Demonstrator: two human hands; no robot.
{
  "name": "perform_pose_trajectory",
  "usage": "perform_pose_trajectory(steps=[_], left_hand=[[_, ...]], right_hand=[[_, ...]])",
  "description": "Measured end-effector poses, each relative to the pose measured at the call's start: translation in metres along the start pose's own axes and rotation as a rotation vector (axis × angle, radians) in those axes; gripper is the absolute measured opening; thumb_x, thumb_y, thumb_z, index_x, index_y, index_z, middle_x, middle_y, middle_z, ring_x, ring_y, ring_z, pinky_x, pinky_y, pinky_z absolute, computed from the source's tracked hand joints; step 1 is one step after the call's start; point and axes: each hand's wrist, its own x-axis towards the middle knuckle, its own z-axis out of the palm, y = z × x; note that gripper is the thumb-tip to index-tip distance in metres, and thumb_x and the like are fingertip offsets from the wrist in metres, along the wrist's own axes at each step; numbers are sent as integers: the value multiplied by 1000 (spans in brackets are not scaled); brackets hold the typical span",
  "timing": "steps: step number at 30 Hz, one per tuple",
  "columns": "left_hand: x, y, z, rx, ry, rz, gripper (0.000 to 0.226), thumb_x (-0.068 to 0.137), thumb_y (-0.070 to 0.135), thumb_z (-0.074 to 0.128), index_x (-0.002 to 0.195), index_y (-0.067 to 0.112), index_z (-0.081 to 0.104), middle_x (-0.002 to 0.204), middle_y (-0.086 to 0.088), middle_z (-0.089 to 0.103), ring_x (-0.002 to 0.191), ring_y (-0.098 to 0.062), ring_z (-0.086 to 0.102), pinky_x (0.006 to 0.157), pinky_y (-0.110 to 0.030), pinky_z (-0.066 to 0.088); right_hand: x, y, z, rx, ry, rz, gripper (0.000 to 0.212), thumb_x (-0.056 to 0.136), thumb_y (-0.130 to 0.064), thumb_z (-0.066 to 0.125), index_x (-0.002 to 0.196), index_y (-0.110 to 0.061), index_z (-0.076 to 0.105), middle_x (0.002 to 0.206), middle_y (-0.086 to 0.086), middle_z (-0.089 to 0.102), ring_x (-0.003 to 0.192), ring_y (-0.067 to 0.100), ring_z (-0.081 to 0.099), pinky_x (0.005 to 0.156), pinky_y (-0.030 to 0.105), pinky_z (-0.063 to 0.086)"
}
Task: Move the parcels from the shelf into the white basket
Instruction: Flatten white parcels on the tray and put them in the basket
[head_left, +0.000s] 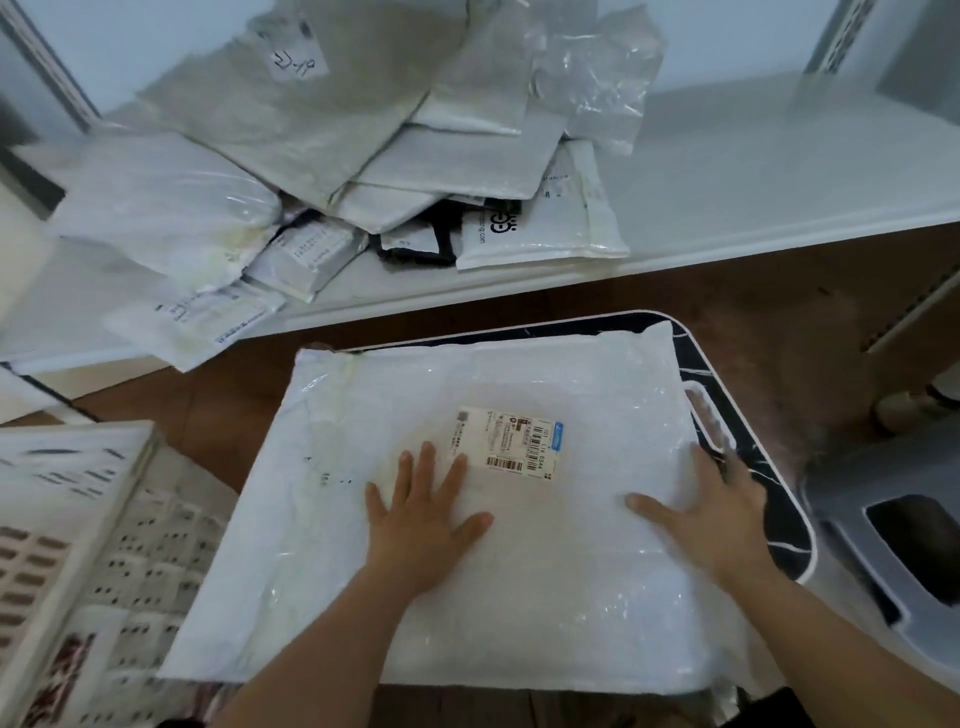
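White crinkly plastic parcel (467, 467) lies flat under both open palms, left hand (423, 525), right hand (711, 514)

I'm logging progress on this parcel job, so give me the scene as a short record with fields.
left hand: left hand flat on the big parcel, fingers spread
right hand: right hand flat on the same parcel, near its right edge
big parcel: white mailer, label facing up, lying over the basket
basket: mostly covered; only its right side with a handle slot shows
shelf: shelf holds a pile of parcels
task state: many parcels not yet moved
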Motion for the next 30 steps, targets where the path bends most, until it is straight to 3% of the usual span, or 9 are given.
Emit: perform_pose_trajectory(steps=[4, 7, 10, 12, 14, 16, 21, 26, 30], left_hand=[[-33, -20, -16, -272, 78, -101, 63, 93, 51, 51, 147, 23, 34, 157, 1, 24, 144, -17, 23, 114, -32, 20], [-65, -31, -31, -559, 148, -322, 27, 91, 42, 59, 95, 17, 69, 100, 2, 68, 92, -12, 62, 86, -25, 48], [-99, -37, -40, -887, -165, -518, 56, 95, 49, 50, 61, 7, 65, 61, -4, 68, 54, -16, 63, 66, -27, 58], [-121, -36, -42, -1045, -400, -546, 64, 95, 59, 41, 72, 5, 67, 64, -6, 69, 57, -18, 65, 77, -32, 60], [-140, -34, -39, -1101, -457, -569, 67, 92, 66, 35, 109, 8, 62, 96, -4, 72, 88, -17, 68, 98, -31, 50], [-157, -32, -37, -1348, -383, -648, 75, 85, 67, 47, 131, 7, 46, 127, -8, 59, 119, -26, 56, 107, -34, 41], [-177, -26, -29, -2394, 101, -650, 42, 84, 15, 72, 120, 8, 53, 114, -17, 64, 103, -39, 61, 91, -53, 50], [-194, -32, -42, -2299, 399, -485, 47, 85, -6, 60, 130, 7, 52, 120, -15, 63, 108, -37, 58, 98, -54, 46], [-228, -37, -65, -2047, 608, -431, 43, 84, -8, 57, 122, 10, 57, 108, -10, 66, 99, -33, 62, 91, -50, 52]], right_hand=[[10, -22, 1, 97, 44, 296, 69, 72, -46, 79, 117, 2, 58, 112, 21, 64, 108, 39, 59, 89, 39, 47], [6, -46, -9, 16, 80, 232, 42, 87, -33, 67, 112, 0, 64, 104, 21, 65, 102, 41, 61, 86, 39, 47], [2, -73, -21, 77, 119, 125, 34, 82, -28, 66, 109, -6, 64, 105, 20, 66, 97, 41, 61, 90, 45, 50], [2, -87, -30, 188, 131, 119, 28, 79, -25, 68, 97, -5, 65, 95, 17, 68, 89, 39, 64, 85, 48, 53], [-6, -105, -40, 317, 130, 99, 25, 76, -23, 70, 89, -4, 63, 88, 15, 67, 85, 38, 64, 84, 49, 54], [-22, -125, -50, 482, 88, 61, 19, 78, -21, 69, 84, -5, 61, 83, 12, 65, 81, 35, 64, 84, 48, 54], [-60, -145, -65, 670, 1, 43, 15, 86, -18, 67, 92, -6, 62, 89, 13, 65, 81, 34, 63, 79, 46, 53], [-91, -120, -69, 206, 109, 54, 18, 83, -13, 68, 77, 2, 59, 99, 25, 64, 93, 41, 61, 86, 46, 52], [-108, -112, -69, -42, 141, 185, 86, 74, -47, 77, 136, 0, 40, 135, 26, 44, 121, 44, 46, 99, 50, 42]])
